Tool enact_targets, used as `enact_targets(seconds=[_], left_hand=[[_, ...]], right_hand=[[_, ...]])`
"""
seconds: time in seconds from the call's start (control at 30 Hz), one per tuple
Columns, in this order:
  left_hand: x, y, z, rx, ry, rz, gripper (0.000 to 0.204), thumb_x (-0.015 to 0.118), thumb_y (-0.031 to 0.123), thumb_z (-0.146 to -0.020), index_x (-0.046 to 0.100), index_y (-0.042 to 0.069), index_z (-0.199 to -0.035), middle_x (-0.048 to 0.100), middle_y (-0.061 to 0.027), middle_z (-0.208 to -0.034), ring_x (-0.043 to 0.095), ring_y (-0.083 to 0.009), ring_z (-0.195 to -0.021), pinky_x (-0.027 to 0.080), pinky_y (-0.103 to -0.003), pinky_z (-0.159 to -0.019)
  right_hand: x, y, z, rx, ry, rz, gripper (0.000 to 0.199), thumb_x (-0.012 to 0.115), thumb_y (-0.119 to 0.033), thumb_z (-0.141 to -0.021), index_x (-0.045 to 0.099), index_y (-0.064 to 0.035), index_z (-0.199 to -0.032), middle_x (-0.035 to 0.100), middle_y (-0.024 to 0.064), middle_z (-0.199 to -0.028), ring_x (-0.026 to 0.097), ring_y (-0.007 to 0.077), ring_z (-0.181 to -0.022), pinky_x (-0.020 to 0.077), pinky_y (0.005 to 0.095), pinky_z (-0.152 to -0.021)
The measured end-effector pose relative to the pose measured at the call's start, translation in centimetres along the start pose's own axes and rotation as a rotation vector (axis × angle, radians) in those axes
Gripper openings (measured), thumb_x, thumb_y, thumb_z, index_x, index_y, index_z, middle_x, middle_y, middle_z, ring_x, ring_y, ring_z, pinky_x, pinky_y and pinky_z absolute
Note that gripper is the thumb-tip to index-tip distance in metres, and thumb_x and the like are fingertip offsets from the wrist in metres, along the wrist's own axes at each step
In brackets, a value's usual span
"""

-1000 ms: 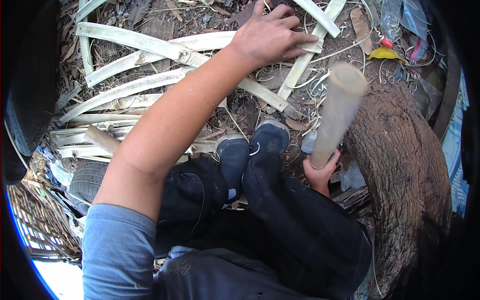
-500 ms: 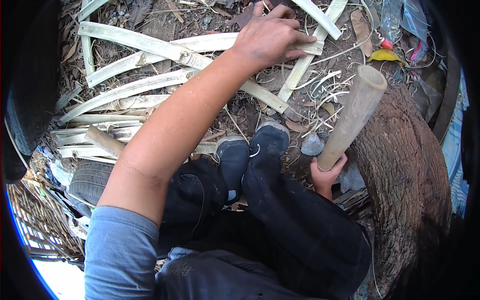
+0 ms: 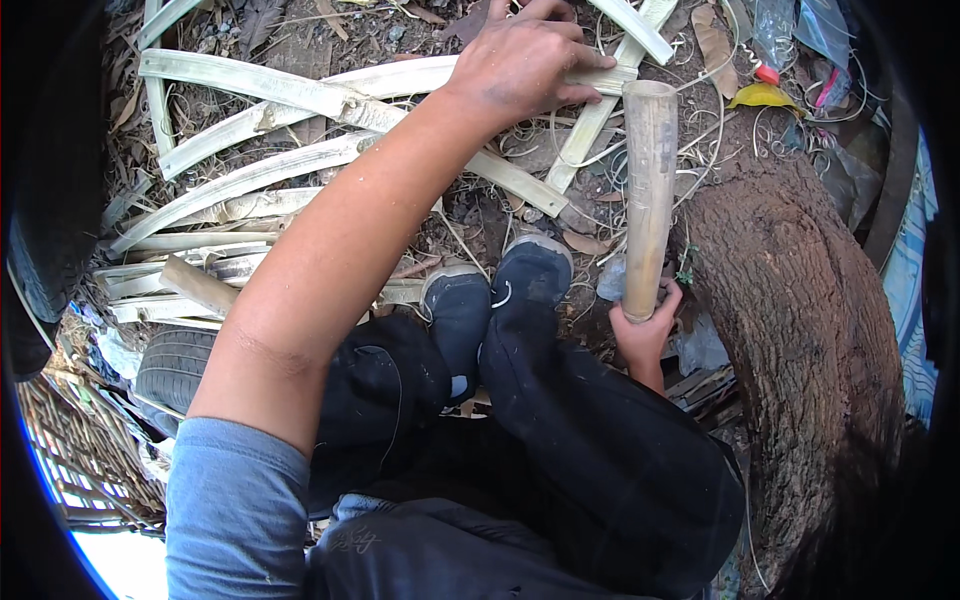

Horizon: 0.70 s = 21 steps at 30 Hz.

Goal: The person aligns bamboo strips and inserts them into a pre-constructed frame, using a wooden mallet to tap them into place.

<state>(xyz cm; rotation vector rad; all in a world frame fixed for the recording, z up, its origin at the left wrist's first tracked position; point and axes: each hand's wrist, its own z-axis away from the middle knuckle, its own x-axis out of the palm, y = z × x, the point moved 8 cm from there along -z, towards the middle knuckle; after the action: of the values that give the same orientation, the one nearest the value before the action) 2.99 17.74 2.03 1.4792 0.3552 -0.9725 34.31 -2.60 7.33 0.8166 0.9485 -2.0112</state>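
Note:
My left hand (image 3: 525, 60) reaches to the far middle, its fingers spread over pale split bamboo strips (image 3: 390, 80). Thumb and forefinger lie on either side of one strip's end, which rests across another slanting strip (image 3: 582, 140). My palm hides part of the strips. At the right, my right hand (image 3: 645, 330) is wrapped round the lower end of a thick bamboo tube (image 3: 650, 190). The tube stands nearly upright in the picture, its upper end close to the crossed strips.
A thick rough-barked log (image 3: 810, 340) curves along the right side. My dark shoes (image 3: 458, 310) are on the ground between the hands. At the left lie more strips (image 3: 240, 155), a short bamboo piece (image 3: 198, 285) and a tyre (image 3: 175, 365). Plastic scraps (image 3: 825, 45) and a yellow leaf (image 3: 765, 95) lie far right.
The bamboo tube has swung left from a rightward lean to nearly upright, still in my right hand. My left hand has shifted slightly left in the picture, along with the strips.

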Motion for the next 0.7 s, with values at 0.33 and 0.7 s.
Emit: enact_targets(seconds=[0.33, 0.7], left_hand=[[-0.1, 0.2, -0.1, 0.009, 0.012, -0.05, 0.04, 0.072, 0.044, -0.082, 0.072, 0.023, -0.116, 0.066, 0.0011, -0.103, 0.05, -0.019, -0.114, 0.028, -0.05, -0.105], [0.8, -0.3, -0.1, -0.019, -0.035, -0.002, 0.043, 0.07, 0.046, -0.084, 0.07, 0.024, -0.121, 0.067, -0.0001, -0.11, 0.047, -0.0203, -0.121, 0.029, -0.054, -0.107]], right_hand=[[-0.9, -0.7, 0.5, -0.18, 0.136, -0.107, 0.071, 0.076, -0.008, -0.065, 0.038, 0.0005, -0.125, 0.06, 0.0148, -0.094, 0.064, 0.0244, -0.085, 0.0501, 0.0377, -0.08], [-1.1, -1.8, -0.9, -0.106, 0.047, -0.109, 0.073, 0.077, -0.006, -0.065, 0.038, 0.0017, -0.126, 0.056, 0.0172, -0.106, 0.061, 0.0227, -0.096, 0.0493, 0.0373, -0.084]])
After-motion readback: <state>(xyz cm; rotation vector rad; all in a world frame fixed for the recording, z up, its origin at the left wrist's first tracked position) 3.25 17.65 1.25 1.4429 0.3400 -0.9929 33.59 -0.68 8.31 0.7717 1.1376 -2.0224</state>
